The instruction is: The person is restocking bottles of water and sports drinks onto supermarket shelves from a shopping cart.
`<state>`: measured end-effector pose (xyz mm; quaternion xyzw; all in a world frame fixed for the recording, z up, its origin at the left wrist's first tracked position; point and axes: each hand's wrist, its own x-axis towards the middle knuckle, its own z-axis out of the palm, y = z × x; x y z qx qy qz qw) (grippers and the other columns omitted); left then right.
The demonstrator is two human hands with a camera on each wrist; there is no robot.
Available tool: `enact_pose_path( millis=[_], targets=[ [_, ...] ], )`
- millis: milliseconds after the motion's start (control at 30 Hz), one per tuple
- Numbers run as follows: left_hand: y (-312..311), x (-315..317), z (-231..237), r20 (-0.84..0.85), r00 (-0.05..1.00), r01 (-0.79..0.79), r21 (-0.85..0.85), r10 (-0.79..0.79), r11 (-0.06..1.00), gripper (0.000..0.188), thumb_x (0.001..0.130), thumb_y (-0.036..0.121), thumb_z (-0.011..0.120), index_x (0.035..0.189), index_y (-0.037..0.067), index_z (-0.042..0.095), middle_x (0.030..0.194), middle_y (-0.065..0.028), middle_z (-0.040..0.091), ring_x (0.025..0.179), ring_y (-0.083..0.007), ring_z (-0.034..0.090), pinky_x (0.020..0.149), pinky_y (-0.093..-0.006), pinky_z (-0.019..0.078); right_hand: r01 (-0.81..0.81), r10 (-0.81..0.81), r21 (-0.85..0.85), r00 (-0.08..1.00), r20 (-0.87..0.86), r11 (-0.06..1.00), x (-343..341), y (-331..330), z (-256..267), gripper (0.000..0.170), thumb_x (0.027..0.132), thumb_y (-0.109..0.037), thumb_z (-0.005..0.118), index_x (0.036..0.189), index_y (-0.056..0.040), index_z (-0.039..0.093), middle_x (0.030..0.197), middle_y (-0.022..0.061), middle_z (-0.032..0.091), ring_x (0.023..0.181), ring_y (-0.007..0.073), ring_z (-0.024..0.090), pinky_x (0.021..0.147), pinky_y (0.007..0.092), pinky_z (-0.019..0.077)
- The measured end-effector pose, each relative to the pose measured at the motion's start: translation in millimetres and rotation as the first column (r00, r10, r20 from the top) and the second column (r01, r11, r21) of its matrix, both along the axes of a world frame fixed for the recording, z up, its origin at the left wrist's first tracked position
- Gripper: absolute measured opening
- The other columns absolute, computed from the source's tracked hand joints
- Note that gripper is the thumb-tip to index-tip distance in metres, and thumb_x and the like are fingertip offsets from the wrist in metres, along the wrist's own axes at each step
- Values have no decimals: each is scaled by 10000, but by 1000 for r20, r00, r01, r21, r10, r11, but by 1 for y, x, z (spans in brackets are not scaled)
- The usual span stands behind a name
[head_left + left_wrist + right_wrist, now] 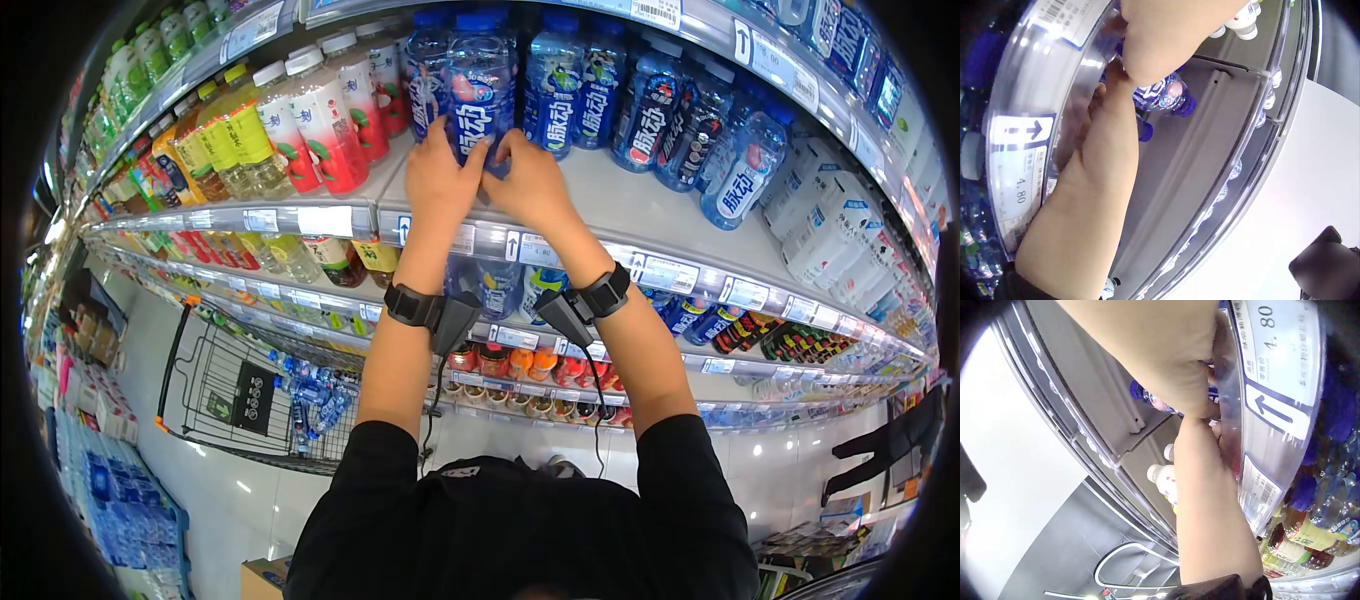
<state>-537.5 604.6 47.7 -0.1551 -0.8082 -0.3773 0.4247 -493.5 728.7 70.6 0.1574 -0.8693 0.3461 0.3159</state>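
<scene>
At the upper shelf's front, a blue drink bottle (475, 90) with a peach on its label stands upright between my hands. My left hand (438, 178) holds its lower left side, a finger pointing up and the thumb across the front. From the right, my right hand (535, 185) holds the lower part with bent fingers, its thumb near the left one. The bottle's base is mostly hidden by both hands. In the left wrist view the same bottle's cap (1189, 106) shows beyond my right forearm (1100, 181). My left forearm (1213, 506) crosses the right wrist view.
White-and-red bottles (335, 125) stand to the left, more blue bottles (555, 85) to the right. White multipacks (835, 230) fill the shelf's right end. A price rail (640, 265) runs along the front edge. A shopping cart (205, 390) with bottles stands at lower left.
</scene>
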Motion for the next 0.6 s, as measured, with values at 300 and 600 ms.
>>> enact_pose_path(
  millis=[300, 600],
  targets=[
    [1, 7, 2, 43, 999, -6, -36, 7, 999, 562, 765, 376, 608, 1125, -36, 479, 889, -234, 608, 812, -388, 574, 713, -439, 444, 89, -87, 47, 995, -48, 995, -7, -1, -6, 299, 691, -171, 646, 847, 10, 467, 707, 207, 592, 666, 387, 592, 598, 442, 471],
    [3, 8, 0, 13, 999, -49, -103, 51, 993, 569, 782, 369, 587, 1165, -29, 452, 995, -226, 576, 906, -386, 536, 760, -434, 434, 175, -163, 57, 971, -176, 983, 2, -4, -6, 248, 704, -137, 634, 842, -6, 475, 825, 204, 582, 771, 369, 579, 632, 412, 464]
  ],
)
